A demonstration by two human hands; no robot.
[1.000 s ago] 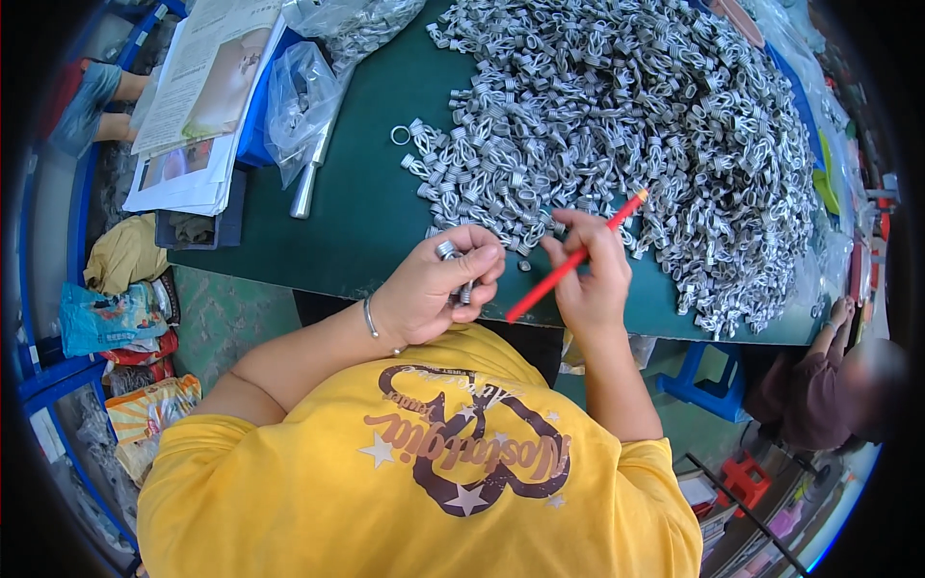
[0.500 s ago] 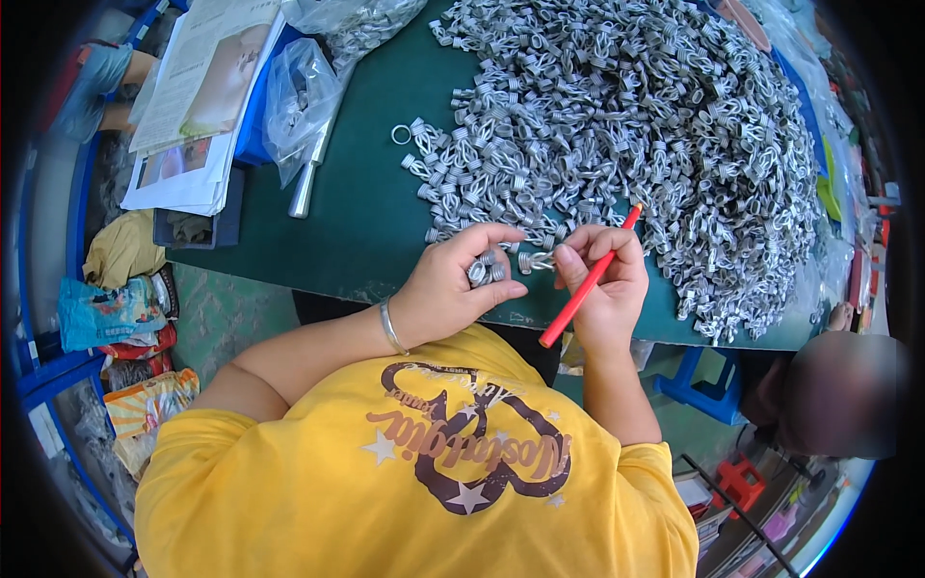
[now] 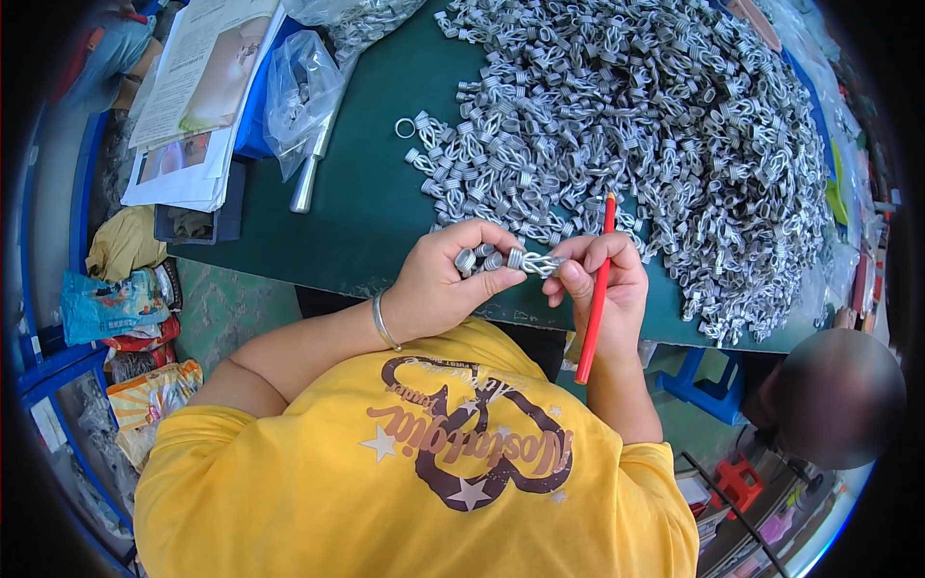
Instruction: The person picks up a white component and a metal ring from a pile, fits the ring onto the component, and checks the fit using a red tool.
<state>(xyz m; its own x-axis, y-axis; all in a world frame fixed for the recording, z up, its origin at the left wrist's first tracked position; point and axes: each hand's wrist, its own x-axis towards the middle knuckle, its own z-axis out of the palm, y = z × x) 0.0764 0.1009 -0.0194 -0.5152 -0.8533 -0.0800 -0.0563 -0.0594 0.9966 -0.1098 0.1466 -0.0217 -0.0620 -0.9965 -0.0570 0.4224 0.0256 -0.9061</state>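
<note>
My left hand (image 3: pixel 432 279) is closed around several small silver metal pieces with ribbed, ring-like ends. Between its thumb and forefinger sits the ribbed end of one looped metal piece (image 3: pixel 533 263). The far end of that piece meets the fingertips of my right hand (image 3: pixel 617 289), which are pinched on it. A red pencil (image 3: pixel 594 328) also rests in my right hand, held between the fingers, with its pointed tip toward the pile. Just beyond both hands spreads a large pile of the same silver looped pieces (image 3: pixel 665 125).
On the green table (image 3: pixel 376 144), a lone metal ring (image 3: pixel 405 128) lies left of the pile. Papers (image 3: pixel 198 116), a plastic bag (image 3: pixel 299 101) and a metal-ended rod (image 3: pixel 305 183) are at the left. Another person's blurred head is at the right, by a blue stool (image 3: pixel 699 385).
My hands have come together, and the looped piece now spans from the left fingers to the right fingertips. The red pencil has swung to a more upright angle.
</note>
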